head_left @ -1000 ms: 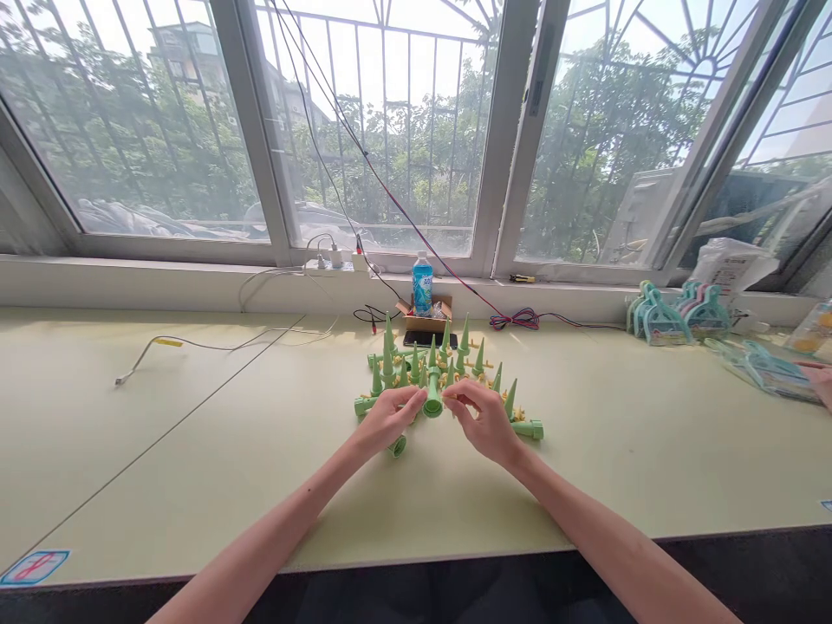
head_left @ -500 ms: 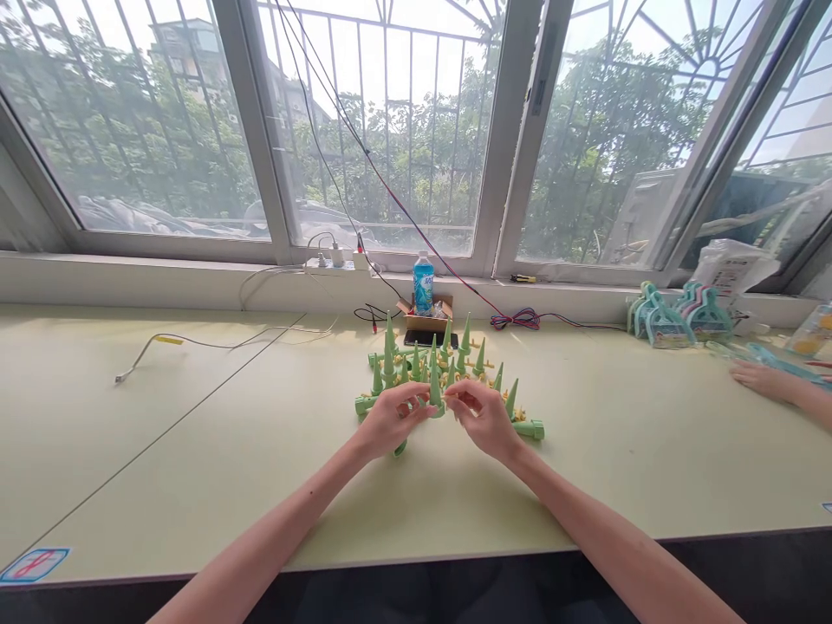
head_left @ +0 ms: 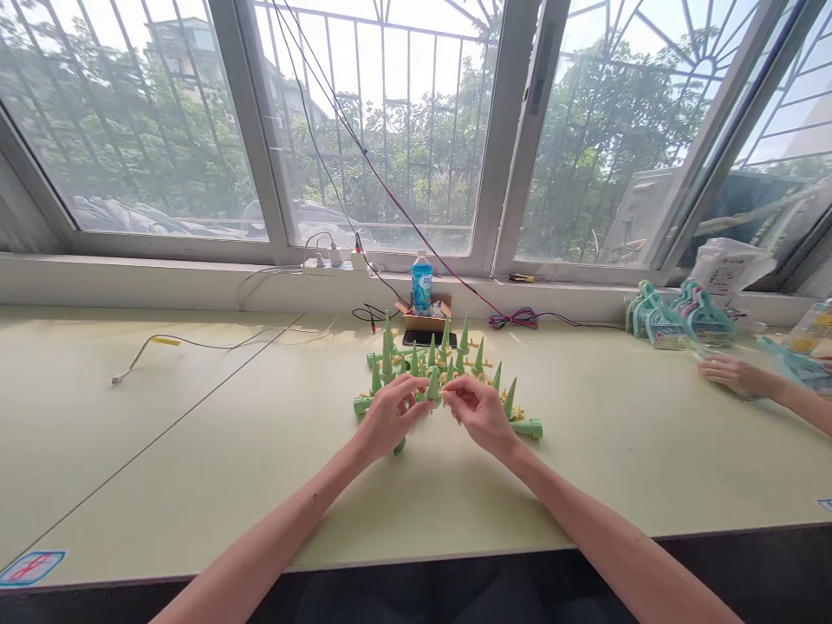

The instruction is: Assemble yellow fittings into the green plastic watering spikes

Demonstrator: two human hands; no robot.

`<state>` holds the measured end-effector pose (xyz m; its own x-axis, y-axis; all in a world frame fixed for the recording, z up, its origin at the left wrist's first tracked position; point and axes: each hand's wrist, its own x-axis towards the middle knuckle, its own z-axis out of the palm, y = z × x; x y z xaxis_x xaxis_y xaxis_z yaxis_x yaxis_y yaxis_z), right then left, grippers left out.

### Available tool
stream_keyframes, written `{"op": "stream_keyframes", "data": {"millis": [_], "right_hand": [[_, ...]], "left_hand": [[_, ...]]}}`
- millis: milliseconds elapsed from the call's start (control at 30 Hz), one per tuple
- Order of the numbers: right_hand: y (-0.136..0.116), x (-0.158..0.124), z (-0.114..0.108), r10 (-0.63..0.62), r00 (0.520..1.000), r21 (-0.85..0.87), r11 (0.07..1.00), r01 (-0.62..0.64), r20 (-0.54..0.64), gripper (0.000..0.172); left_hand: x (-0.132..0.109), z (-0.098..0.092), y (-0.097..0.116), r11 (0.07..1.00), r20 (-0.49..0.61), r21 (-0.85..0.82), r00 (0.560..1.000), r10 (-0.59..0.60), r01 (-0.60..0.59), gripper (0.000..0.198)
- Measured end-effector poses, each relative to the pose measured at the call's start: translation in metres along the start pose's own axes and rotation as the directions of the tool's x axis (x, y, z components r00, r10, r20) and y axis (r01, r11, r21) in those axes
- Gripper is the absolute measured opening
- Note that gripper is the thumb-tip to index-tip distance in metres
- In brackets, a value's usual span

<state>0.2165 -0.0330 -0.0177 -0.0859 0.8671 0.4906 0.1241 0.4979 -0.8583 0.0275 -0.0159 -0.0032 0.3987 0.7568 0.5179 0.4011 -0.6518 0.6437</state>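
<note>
My left hand (head_left: 394, 411) grips a green cone-shaped watering spike (head_left: 433, 386) between thumb and fingers, its point upward. Close on its right, my right hand (head_left: 481, 411) is closed in a pinch at the side of that spike. A small yellowish bit shows at its fingertips, too small to make out fully. Behind both hands is a cluster of similar green spikes (head_left: 477, 357), several upright, with small yellow valve pieces (head_left: 469, 363) among them. One green spike (head_left: 526, 428) lies on its side by my right wrist. My hands hide part of the cluster.
Beyond the cluster stand a blue-labelled bottle (head_left: 422, 284), a small cardboard box (head_left: 444, 307) and a dark phone (head_left: 430, 339). Cables (head_left: 518, 318) lie along the wall. On the right, a co-worker's hand (head_left: 737, 374) rests near teal hangers (head_left: 658, 319). A white cable (head_left: 133, 362) crosses the left side.
My hands stay together around the spike, which has tipped slightly and looks shorter. The co-worker's hand has moved left along the table.
</note>
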Motion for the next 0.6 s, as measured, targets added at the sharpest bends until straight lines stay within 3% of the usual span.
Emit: {"op": "stream_keyframes", "data": {"millis": [133, 300, 600], "right_hand": [[-0.0027, -0.0007, 0.0, -0.04, 0.999, -0.041, 0.998, 0.039, -0.029, 0.022], [-0.0044, -0.0021, -0.0006, -0.106, 0.994, -0.1, 0.99, 0.102, -0.039, 0.017], [-0.0028, -0.0023, -0.0009, -0.134, 0.991, -0.129, 0.983, 0.132, -0.007, 0.014]], "left_hand": [[0.0018, -0.0018, 0.0026, 0.997, -0.06, -0.035, 0.996, -0.07, 0.068, 0.036], [0.0021, -0.001, 0.0002, 0.986, -0.001, -0.08, 0.989, -0.147, 0.146, 0.06], [0.0013, -0.0014, 0.0009, 0.982, 0.108, -0.089, 0.982, -0.158, 0.168, 0.062]]}}
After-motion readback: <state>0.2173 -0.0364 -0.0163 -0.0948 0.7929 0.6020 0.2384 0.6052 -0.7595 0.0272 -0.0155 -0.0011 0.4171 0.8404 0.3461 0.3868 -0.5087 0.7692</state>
